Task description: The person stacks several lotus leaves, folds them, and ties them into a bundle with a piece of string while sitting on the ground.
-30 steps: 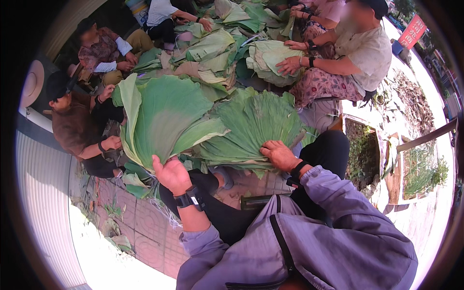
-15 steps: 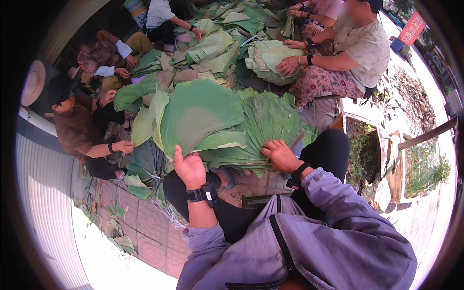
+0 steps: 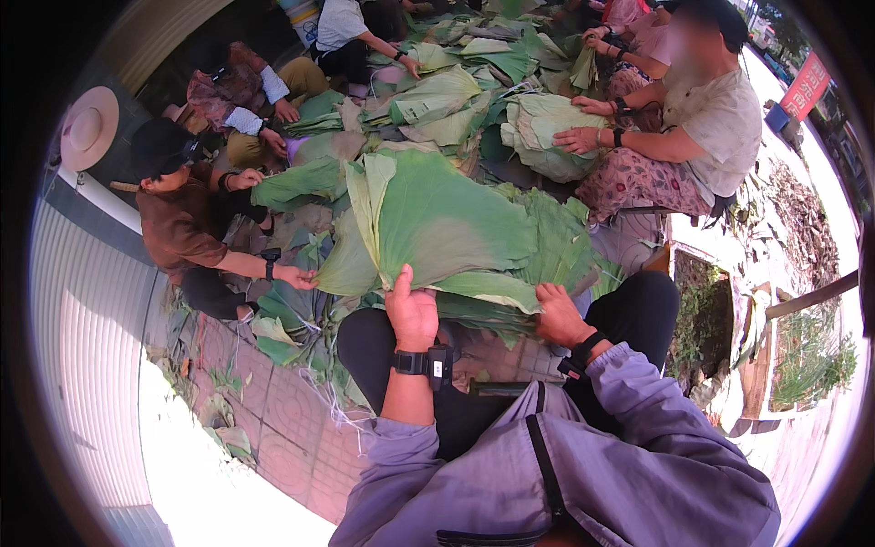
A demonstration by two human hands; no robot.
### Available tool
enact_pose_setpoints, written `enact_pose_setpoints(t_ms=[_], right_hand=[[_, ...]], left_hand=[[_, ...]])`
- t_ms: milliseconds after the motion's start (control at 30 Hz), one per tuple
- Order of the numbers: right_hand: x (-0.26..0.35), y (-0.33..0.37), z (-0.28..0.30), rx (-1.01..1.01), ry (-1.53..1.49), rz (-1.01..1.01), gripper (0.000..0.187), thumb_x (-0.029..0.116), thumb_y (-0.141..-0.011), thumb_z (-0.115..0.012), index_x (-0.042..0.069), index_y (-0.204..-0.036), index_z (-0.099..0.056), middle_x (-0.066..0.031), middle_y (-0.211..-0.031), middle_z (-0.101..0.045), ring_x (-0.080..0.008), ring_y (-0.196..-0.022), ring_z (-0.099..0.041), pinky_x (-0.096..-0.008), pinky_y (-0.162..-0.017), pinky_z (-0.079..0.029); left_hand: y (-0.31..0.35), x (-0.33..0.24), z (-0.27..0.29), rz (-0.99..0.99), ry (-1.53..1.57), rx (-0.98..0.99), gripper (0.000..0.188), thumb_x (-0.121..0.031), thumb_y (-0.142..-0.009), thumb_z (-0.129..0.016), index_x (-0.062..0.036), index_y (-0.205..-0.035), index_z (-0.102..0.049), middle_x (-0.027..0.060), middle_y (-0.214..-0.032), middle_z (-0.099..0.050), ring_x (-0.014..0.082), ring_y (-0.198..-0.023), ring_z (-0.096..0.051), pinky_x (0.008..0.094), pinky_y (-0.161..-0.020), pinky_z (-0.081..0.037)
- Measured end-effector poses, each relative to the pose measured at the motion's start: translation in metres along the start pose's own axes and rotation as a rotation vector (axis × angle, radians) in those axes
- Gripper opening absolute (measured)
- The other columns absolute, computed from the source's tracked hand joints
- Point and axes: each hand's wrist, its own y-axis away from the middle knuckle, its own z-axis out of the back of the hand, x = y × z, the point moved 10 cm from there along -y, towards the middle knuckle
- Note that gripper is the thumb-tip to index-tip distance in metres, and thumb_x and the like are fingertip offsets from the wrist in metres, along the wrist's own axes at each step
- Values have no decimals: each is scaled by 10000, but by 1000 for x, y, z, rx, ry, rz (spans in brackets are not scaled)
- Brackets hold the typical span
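A broad green lotus leaf (image 3: 456,214) spreads in front of me over a stack of lotus leaves (image 3: 563,242) at my knees. My left hand (image 3: 413,314) grips its near edge, thumb on top and fingers underneath. At the leaf's near right corner, my right hand (image 3: 561,317) is closed on the folded edge, its fingertips partly hidden. A paler yellow-green leaf (image 3: 342,260) lies against the big leaf's left side. The hand of a co-worker (image 3: 296,277) on the left holds the edge of that paler leaf.
Several people sit around a long heap of lotus leaves (image 3: 437,96). On the right, a person holds a bundle of leaves (image 3: 547,137). A planter box (image 3: 702,305) stands beside my right knee. White strings (image 3: 339,406) and leaf scraps lie on the paving by my left knee.
My right hand has moved from lying on the stack to gripping the big leaf's corner. The leaf now reaches farther right across the stack. The whole view has shifted slightly.
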Motion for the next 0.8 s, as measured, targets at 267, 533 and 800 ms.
enact_pose_setpoints(t_ms=[267, 533, 800], right_hand=[[-1, 0, 6, 39, -61, -54, 290, 73, -608, -666, -10, -884, -631, -156, -981, -553, -349, -1007, -521, -431, -875, -416], [-9, 1, -4, 42, -27, -102, 156, 69, -656, -638, 2, -796, -620, -141, -958, -573, -348, -988, -537, -439, -851, -426], [-17, 7, -6, 58, -15, -158, 122, 72, -695, -621, 12, -802, -622, -138, -979, -573, -347, -1001, -538, -447, -859, -429]], left_hand=[[2, 4, 1, 14, -30, -15, 376, -86, -916, -648, -91, -1275, -538, 49, -1226, -605, 237, -1103, -592, 445, -917, -501], [3, 13, 12, 61, -133, -78, 392, -77, -888, -669, -94, -1258, -539, 52, -1207, -598, 236, -1083, -587, 446, -895, -504], [3, 19, 7, 100, -174, -58, 391, -78, -885, -667, -101, -1255, -542, 46, -1205, -594, 232, -1093, -577, 438, -908, -495]])
